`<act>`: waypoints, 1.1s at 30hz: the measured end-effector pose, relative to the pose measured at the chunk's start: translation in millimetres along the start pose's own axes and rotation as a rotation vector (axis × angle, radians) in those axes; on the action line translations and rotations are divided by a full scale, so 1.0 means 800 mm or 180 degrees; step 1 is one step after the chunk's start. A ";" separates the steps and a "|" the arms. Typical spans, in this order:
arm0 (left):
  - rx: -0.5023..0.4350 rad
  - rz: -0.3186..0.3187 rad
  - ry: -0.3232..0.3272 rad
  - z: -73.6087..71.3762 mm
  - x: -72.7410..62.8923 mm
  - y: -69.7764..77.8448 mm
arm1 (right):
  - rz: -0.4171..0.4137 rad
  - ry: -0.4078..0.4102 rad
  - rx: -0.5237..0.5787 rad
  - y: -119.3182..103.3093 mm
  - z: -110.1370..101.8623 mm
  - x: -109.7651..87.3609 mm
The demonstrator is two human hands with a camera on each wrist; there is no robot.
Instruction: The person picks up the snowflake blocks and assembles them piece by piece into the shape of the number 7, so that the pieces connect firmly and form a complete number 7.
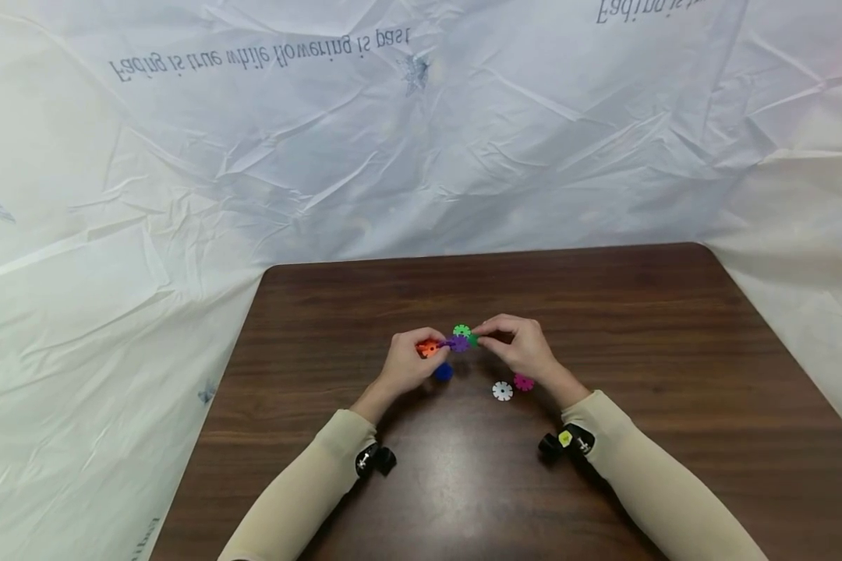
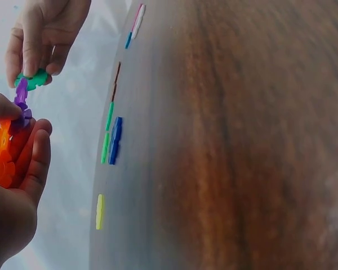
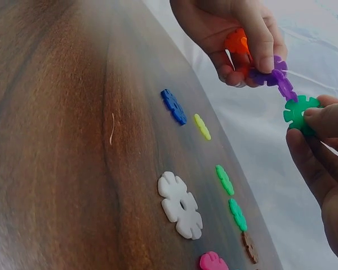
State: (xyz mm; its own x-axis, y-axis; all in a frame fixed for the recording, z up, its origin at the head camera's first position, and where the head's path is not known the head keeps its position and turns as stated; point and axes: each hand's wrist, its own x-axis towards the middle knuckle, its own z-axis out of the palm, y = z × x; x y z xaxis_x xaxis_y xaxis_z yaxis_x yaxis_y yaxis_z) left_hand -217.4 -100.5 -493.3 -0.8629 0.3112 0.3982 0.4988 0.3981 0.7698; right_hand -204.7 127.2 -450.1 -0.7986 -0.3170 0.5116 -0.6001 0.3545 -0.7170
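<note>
My left hand point(image 1: 405, 362) pinches a small chain of flower-shaped plastic discs: orange discs point(image 2: 3, 163) sit within the fingers, and purple discs point(image 3: 281, 81) stick out past the fingertips. Between thumb and fingers, my right hand point(image 1: 522, 347) holds a green disc point(image 3: 298, 114) by its edge. In the right wrist view the notched rim of the green disc meets the outer purple disc, which stands at an angle to it. Whether their slots are locked together I cannot tell. Both hands are above the table, close to each other.
On the brown table point(image 1: 603, 312) lie a blue disc point(image 3: 173, 107), a yellow disc point(image 3: 202, 127), a white disc point(image 3: 180, 205), a pink disc point(image 3: 213, 261), a brown disc point(image 3: 249, 247) and two green ones. A pale printed sheet point(image 1: 393, 171) hangs behind the table.
</note>
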 end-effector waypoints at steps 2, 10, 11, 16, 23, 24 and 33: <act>-0.0010 -0.0007 -0.0010 0.000 0.000 0.000 | -0.0028 0.0000 -0.0012 0.001 0.000 -0.001; 0.0005 0.0028 -0.0014 0.001 0.001 0.000 | -0.0259 0.0095 -0.0094 0.005 0.002 -0.003; 0.0000 0.0037 -0.0009 0.001 0.001 -0.001 | -0.0289 0.0111 -0.0102 0.006 0.003 -0.003; -0.0054 0.0050 0.0025 0.001 0.002 -0.003 | -0.0325 0.0174 -0.0095 0.005 0.006 -0.003; -0.0102 0.0026 0.0017 -0.001 0.001 -0.001 | -0.0414 0.0269 -0.0011 0.003 0.006 -0.002; -0.0104 0.0023 0.0011 -0.001 0.001 0.000 | -0.0418 0.0266 -0.0004 0.003 0.006 -0.002; -0.0044 0.0052 0.0041 0.001 0.002 0.001 | -0.0378 0.0206 0.0127 0.005 0.003 0.000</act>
State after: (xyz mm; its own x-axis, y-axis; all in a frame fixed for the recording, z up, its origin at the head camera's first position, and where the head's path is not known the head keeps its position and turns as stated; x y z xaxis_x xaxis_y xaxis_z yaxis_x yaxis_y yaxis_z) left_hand -218.6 -98.6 -492.3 -0.8557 0.3064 0.4171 0.5117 0.3810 0.7700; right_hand -207.3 126.4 -454.2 -0.7241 -0.2967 0.6225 -0.6893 0.2821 -0.6673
